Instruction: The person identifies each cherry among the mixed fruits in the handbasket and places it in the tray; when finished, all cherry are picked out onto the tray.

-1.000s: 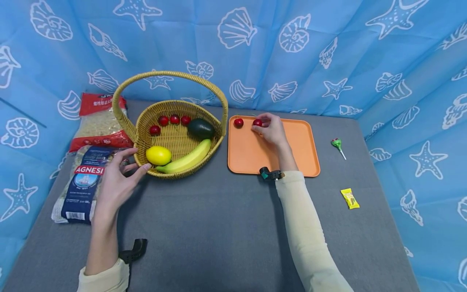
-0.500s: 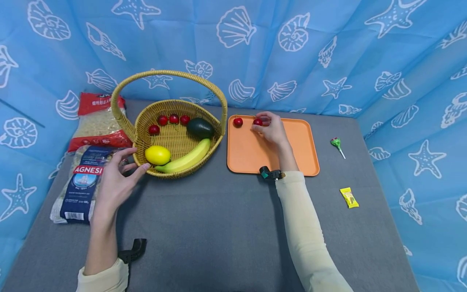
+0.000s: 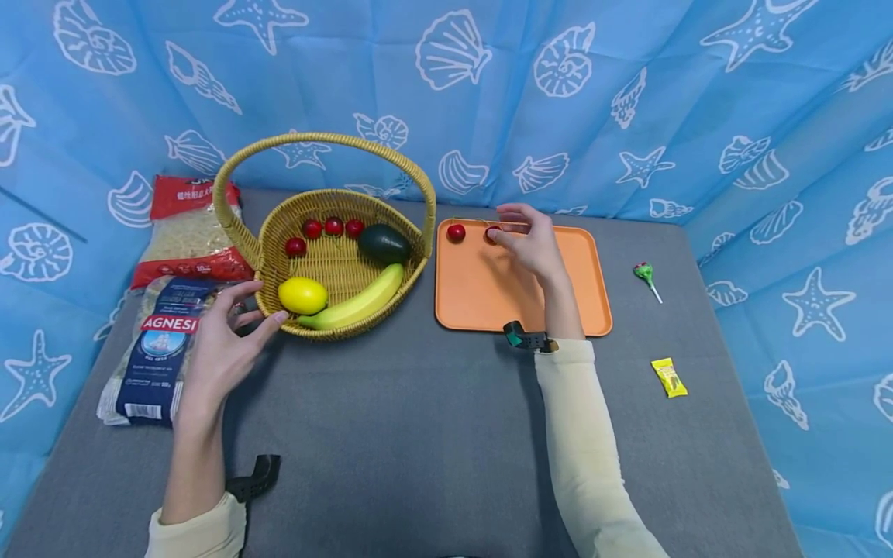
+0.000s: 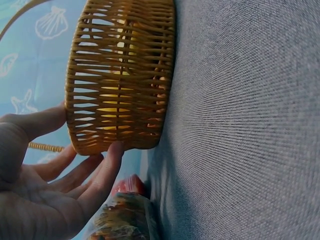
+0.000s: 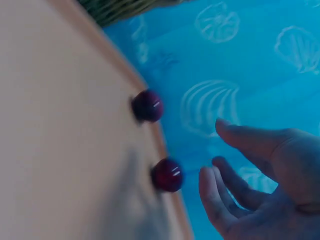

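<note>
Orange tray (image 3: 512,298), 2 cherries (image 3: 456,232) near edge, right hand (image 3: 536,244) released, left hand (image 3: 223,349) holding basket (image 4: 120,95)

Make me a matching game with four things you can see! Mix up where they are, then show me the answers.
Things:
1. flat orange tray
2. oval dark-green avocado
3. round green lollipop with a white stick
4. bare left hand

Places and states:
A. touching the yellow-brown woven basket
B. nearest to the small yellow wrapped packet
C. has two round red cherries on it
D. lying inside the basket

Right pairs: 1-C, 2-D, 3-B, 4-A.
</note>
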`<state>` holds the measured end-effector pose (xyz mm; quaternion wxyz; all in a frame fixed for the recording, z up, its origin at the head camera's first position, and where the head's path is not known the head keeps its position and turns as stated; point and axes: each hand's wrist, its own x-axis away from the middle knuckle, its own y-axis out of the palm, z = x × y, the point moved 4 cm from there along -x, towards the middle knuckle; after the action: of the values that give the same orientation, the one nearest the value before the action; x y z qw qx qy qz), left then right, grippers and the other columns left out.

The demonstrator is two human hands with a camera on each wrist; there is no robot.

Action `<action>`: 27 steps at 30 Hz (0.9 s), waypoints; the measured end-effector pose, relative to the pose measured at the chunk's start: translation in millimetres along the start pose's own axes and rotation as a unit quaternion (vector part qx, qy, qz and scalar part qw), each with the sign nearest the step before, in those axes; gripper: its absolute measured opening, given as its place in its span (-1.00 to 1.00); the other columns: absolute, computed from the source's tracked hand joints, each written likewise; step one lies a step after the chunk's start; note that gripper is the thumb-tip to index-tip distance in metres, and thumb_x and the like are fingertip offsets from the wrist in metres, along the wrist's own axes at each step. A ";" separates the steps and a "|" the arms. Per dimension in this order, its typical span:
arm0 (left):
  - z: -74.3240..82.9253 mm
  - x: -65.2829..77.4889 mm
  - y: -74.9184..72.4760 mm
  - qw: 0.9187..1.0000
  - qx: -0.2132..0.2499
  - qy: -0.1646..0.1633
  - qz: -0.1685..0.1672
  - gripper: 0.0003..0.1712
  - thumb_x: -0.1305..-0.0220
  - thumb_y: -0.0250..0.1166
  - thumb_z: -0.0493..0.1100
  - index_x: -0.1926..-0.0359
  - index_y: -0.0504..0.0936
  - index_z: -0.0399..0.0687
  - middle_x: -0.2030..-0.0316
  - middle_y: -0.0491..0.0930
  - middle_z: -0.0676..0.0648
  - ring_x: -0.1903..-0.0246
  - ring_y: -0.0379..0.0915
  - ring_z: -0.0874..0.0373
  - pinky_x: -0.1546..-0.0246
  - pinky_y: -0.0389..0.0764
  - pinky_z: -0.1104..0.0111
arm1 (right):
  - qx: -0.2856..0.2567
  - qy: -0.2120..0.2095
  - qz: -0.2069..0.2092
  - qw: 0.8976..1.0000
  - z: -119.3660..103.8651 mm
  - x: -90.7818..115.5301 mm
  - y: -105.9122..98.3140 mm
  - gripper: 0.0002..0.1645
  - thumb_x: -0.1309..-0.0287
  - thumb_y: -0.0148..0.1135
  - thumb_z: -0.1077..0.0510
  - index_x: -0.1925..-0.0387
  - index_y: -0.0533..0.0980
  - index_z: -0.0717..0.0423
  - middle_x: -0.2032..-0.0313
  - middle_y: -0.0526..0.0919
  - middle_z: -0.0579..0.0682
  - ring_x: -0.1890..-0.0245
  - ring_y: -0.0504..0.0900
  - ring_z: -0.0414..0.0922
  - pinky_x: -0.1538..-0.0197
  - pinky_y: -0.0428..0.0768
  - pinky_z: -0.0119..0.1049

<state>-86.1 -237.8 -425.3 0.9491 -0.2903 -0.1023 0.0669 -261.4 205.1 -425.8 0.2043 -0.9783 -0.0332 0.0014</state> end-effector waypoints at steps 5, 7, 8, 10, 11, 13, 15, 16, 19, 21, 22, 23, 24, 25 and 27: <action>-0.7 -0.2 0.2 1.000 0.000 -0.002 -0.003 -0.18 -0.52 0.39 0.06 -0.65 0.30 0.06 -0.68 0.20 -0.25 -0.43 0.50 -0.39 -0.12 0.81 0.04 | -0.028 -0.060 0.009 0.998 -27.5 12.6 -2.8 -0.53 -0.38 0.47 0.21 -0.28 0.63 0.10 -0.27 0.69 0.24 -0.24 0.69 0.11 -0.40 0.68 0.01; -0.7 -0.6 0.7 1.000 0.000 -0.003 -0.004 -0.18 -0.53 0.39 0.07 -0.65 0.29 0.06 -0.68 0.20 -0.25 -0.43 0.50 -0.38 -0.15 0.79 -0.03 | -0.038 -0.087 0.012 0.995 -40.6 19.2 -3.9 -0.55 -0.38 0.47 0.21 -0.26 0.64 0.11 -0.23 0.71 0.21 -0.20 0.70 0.10 -0.37 0.70 -0.08; -0.7 -0.7 0.8 1.000 0.000 -0.003 -0.005 -0.18 -0.53 0.39 0.08 -0.65 0.29 0.06 -0.68 0.20 -0.25 -0.43 0.50 -0.38 -0.17 0.78 -0.09 | -0.044 -0.100 0.013 0.994 -47.8 22.8 -4.2 -0.55 -0.38 0.47 0.21 -0.25 0.65 0.12 -0.21 0.72 0.20 -0.18 0.71 0.09 -0.34 0.72 -0.13; -0.8 -1.1 0.9 1.000 0.000 -0.004 -0.006 -0.18 -0.53 0.38 0.09 -0.66 0.29 0.06 -0.68 0.20 -0.25 -0.43 0.50 -0.38 -0.19 0.76 -0.14 | -0.057 -0.125 0.013 0.990 -62.0 30.4 -4.2 -0.56 -0.37 0.47 0.23 -0.24 0.65 0.15 -0.18 0.74 0.17 -0.14 0.72 0.06 -0.27 0.75 -0.24; -0.8 -1.2 0.9 1.000 -0.001 -0.004 -0.006 -0.18 -0.53 0.38 0.09 -0.66 0.28 0.06 -0.68 0.20 -0.25 -0.44 0.50 -0.38 -0.20 0.75 -0.16 | -0.062 -0.134 0.012 0.989 -68.9 34.5 -3.8 -0.55 -0.37 0.47 0.24 -0.24 0.65 0.17 -0.17 0.74 0.17 -0.12 0.74 0.03 -0.23 0.77 -0.29; -1.1 -1.1 0.6 1.000 0.000 -0.004 -0.007 -0.18 -0.54 0.38 0.08 -0.66 0.28 0.06 -0.68 0.20 -0.25 -0.44 0.49 -0.38 -0.21 0.74 -0.17 | -0.071 -0.152 0.009 0.986 -83.2 43.3 -1.8 -0.55 -0.36 0.47 0.26 -0.24 0.64 0.21 -0.15 0.74 0.18 -0.09 0.75 -0.03 -0.14 0.79 -0.37; -1.3 -0.8 0.2 1.000 0.001 -0.003 -0.007 -0.18 -0.54 0.38 0.08 -0.66 0.28 0.06 -0.69 0.19 -0.25 -0.44 0.49 -0.38 -0.21 0.75 -0.16 | -0.081 -0.171 0.002 0.982 -97.3 52.2 1.7 -0.54 -0.34 0.47 0.30 -0.23 0.63 0.26 -0.15 0.73 0.21 -0.06 0.76 -0.09 -0.07 0.81 -0.41; -1.4 -0.6 0.1 1.000 0.001 -0.003 -0.007 -0.18 -0.53 0.38 0.08 -0.66 0.28 0.07 -0.69 0.19 -0.25 -0.44 0.49 -0.38 -0.21 0.75 -0.16 | -0.083 -0.183 -0.003 0.980 -104.2 56.9 4.0 -0.54 -0.33 0.47 0.32 -0.23 0.63 0.28 -0.14 0.72 0.21 -0.05 0.76 -0.11 -0.06 0.81 -0.41; -1.4 0.4 -0.3 1.000 0.002 -0.002 -0.006 -0.18 -0.53 0.38 0.07 -0.66 0.28 0.06 -0.69 0.18 -0.25 -0.44 0.49 -0.39 -0.19 0.76 -0.13 | -0.092 -0.220 -0.025 0.971 -123.1 69.9 13.3 -0.53 -0.30 0.46 0.40 -0.22 0.62 0.33 -0.12 0.72 0.20 -0.03 0.76 -0.10 -0.02 0.83 -0.37; -1.0 0.9 -0.6 1.000 0.003 -0.001 -0.004 -0.18 -0.53 0.39 0.06 -0.66 0.28 0.06 -0.68 0.19 -0.26 -0.43 0.49 -0.39 -0.16 0.78 -0.06 | -0.096 -0.242 -0.042 0.965 -132.5 76.5 20.8 -0.53 -0.27 0.46 0.44 -0.21 0.61 0.36 -0.10 0.72 0.18 -0.03 0.76 -0.09 -0.03 0.84 -0.35; -0.7 1.1 -0.7 1.000 0.004 -0.001 -0.003 -0.18 -0.53 0.39 0.06 -0.65 0.29 0.06 -0.68 0.19 -0.26 -0.43 0.50 -0.39 -0.12 0.80 0.05 | -0.101 -0.252 -0.051 0.961 -136.5 79.5 25.0 -0.52 -0.26 0.46 0.46 -0.20 0.61 0.37 -0.10 0.72 0.20 -0.03 0.76 -0.08 -0.03 0.84 -0.34; -0.4 1.3 -0.7 1.000 0.005 0.000 -0.003 -0.18 -0.53 0.39 0.07 -0.65 0.29 0.06 -0.67 0.20 -0.26 -0.43 0.50 -0.39 -0.08 0.81 0.18 | -0.106 -0.260 -0.062 0.958 -140.1 81.9 29.4 -0.52 -0.25 0.45 0.47 -0.20 0.61 0.38 -0.10 0.72 0.22 -0.04 0.76 -0.06 -0.03 0.85 -0.32; -0.1 1.4 -0.7 1.000 0.006 0.001 -0.002 -0.18 -0.53 0.39 0.07 -0.65 0.29 0.06 -0.67 0.21 -0.26 -0.43 0.50 -0.39 -0.02 0.79 0.31 | -0.111 -0.265 -0.072 0.955 -143.1 83.9 34.0 -0.52 -0.25 0.45 0.49 -0.20 0.60 0.38 -0.10 0.71 0.25 -0.04 0.75 -0.04 -0.03 0.85 -0.32; 0.2 1.5 -0.6 1.000 0.007 0.002 -0.001 -0.19 -0.52 0.39 0.07 -0.65 0.30 0.05 -0.67 0.22 -0.26 -0.42 0.50 -0.39 0.03 0.75 0.46 | -0.112 -0.270 -0.081 0.953 -145.7 85.2 38.9 -0.52 -0.24 0.45 0.49 -0.19 0.60 0.38 -0.10 0.71 0.26 -0.05 0.75 -0.03 -0.04 0.85 -0.31; 0.6 1.7 -0.3 1.000 0.010 0.003 -0.001 -0.19 -0.52 0.39 0.07 -0.64 0.30 0.05 -0.66 0.23 -0.26 -0.42 0.50 -0.40 0.14 0.61 0.67 | -0.114 -0.276 -0.099 0.949 -150.0 86.8 49.2 -0.52 -0.25 0.45 0.48 -0.19 0.60 0.37 -0.11 0.71 0.29 -0.07 0.74 0.01 -0.04 0.85 -0.29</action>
<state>-84.6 -237.3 -424.4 0.9525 -0.2805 -0.0987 0.0663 -169.1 105.9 -307.1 0.0737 -0.9482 -0.1849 0.2474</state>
